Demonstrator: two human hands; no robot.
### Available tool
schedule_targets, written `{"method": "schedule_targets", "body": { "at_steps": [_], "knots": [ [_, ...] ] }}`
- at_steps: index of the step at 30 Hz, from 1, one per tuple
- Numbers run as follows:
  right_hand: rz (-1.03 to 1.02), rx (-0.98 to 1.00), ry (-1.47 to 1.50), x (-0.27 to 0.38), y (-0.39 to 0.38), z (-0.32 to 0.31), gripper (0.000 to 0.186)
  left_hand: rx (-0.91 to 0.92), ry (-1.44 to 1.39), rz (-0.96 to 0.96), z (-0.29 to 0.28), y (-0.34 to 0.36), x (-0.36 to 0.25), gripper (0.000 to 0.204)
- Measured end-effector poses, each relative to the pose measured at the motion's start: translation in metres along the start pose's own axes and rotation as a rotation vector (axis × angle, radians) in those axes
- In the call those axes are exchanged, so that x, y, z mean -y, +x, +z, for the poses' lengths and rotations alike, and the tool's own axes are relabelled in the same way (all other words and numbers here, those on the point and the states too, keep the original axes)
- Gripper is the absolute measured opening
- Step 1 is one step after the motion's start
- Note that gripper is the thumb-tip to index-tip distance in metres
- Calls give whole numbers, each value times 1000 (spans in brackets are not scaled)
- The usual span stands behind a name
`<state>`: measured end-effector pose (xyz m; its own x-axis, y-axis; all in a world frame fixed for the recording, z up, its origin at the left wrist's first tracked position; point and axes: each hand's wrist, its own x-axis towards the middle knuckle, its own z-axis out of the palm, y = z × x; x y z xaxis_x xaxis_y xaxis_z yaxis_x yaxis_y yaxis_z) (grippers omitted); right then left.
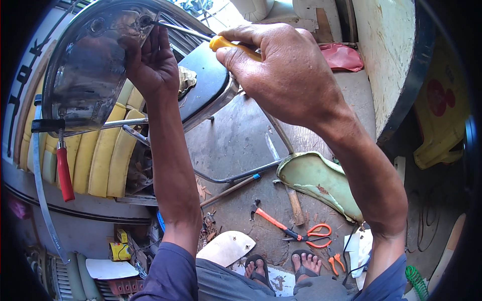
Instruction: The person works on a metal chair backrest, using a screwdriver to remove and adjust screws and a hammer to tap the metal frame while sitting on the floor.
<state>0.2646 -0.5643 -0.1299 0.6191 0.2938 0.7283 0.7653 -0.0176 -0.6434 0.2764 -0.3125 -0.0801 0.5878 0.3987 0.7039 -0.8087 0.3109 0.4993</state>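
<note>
A shiny metal chair backrest [83,70] stands at the upper left, with round holes near its top edge. My left hand [153,72] is raised palm toward me, its thumb on the metal face and fingers at the edge, gripping the backrest. Closed round the yellow handle of a screwdriver [193,33], my right hand [288,75] holds it nearly level. The screwdriver's tip meets the hole nearest my left fingertips. A bar clamp [63,165] with a red handle hangs from the backrest's lower edge. The chair's black seat [203,80] lies behind my left wrist.
On the floor lie a hammer [271,218], orange-handled scissors [316,235], orange-handled pliers [336,263] and a pale green cushion cover [316,178]. Yellow padded pieces [100,160] stand at left. A white curved panel [391,60] rises at right. A cream board [226,248] lies by my feet.
</note>
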Motion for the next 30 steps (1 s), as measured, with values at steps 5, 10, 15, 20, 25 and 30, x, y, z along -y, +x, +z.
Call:
{"method": "schedule_targets", "body": {
  "at_steps": [5,10,15,20,25,30],
  "knots": [
    [-23,34,-36,-3,7,-8,39,20,3,-14,-1,-1,1,45],
    [-98,-38,-63,-9,13,-8,35,2,-27,-4,0,-2,1,45],
    [-120,11,-119,-9,22,-14,38,37,-55,-16,-7,-1,0,44],
    [-92,92,-125,-6,31,-25,40,107,-98,8,-7,-2,-1,44],
    [-73,128,-135,2,33,-30,41,88,-12,30,4,-7,-2,9],
    [-68,137,-173,10,34,-33,41,96,-30,20,3,-8,-3,12]
  ]
}}
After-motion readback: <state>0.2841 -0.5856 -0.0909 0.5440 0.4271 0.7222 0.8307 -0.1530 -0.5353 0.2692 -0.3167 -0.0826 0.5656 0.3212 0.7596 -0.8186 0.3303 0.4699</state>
